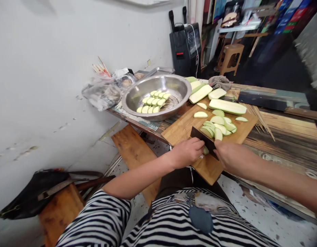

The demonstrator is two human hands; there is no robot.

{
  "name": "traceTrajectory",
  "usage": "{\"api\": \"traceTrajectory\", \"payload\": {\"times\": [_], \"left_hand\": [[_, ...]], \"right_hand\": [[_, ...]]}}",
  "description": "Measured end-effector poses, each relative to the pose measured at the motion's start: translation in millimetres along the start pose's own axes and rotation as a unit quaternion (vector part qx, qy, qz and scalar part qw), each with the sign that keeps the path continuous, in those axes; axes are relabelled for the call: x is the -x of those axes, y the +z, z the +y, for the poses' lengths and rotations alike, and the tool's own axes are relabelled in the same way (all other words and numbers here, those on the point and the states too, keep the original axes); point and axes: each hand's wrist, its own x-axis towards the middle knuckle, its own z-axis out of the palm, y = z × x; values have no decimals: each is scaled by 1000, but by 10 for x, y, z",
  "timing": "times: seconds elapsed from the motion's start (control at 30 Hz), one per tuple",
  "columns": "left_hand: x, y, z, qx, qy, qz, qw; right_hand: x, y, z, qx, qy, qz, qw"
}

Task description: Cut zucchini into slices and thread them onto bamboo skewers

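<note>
My right hand is closed around the handle end of a dark-bladed kitchen knife, its blade down over the wooden cutting board. Against the near side of the blade, my left hand has its fingers curled on a piece of zucchini, mostly hidden beneath them. Just beyond the blade lies a pile of zucchini slices. Farther back on the board rest halved zucchini with pale cut faces.
A large steel basin at the left holds skewered zucchini slices. Thin bamboo skewers and another knife lie to the right. Plastic bags, a grey rag, a black speaker-like box and a wooden bench surround the table.
</note>
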Motion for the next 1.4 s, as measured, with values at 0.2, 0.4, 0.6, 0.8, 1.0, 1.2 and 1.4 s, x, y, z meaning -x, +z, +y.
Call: {"api": "traceTrajectory", "payload": {"times": [0.2,0.4,0.6,0.8,1.0,1.2,1.4], "left_hand": [[25,-19,4,-6,-9,-6,1000],[59,40,-11,27,-11,19,999],[78,78,-9,21,-3,45,999],[81,113,-25,14,15,58,998],[99,161,-21,12,19,81,996],[113,176,-15,24,14,88,996],[130,227,-29,30,20,111,993]], "right_hand": [[80,-160,12,11,-1,31,999],[176,-263,9,19,0,36,999],[196,-289,-54,11,12,13,1000],[193,-235,-53,8,9,20,1000],[177,-170,-49,10,-3,28,1000],[160,-135,-60,22,1,24,999],[162,-97,-30,50,-13,31,998]]}}
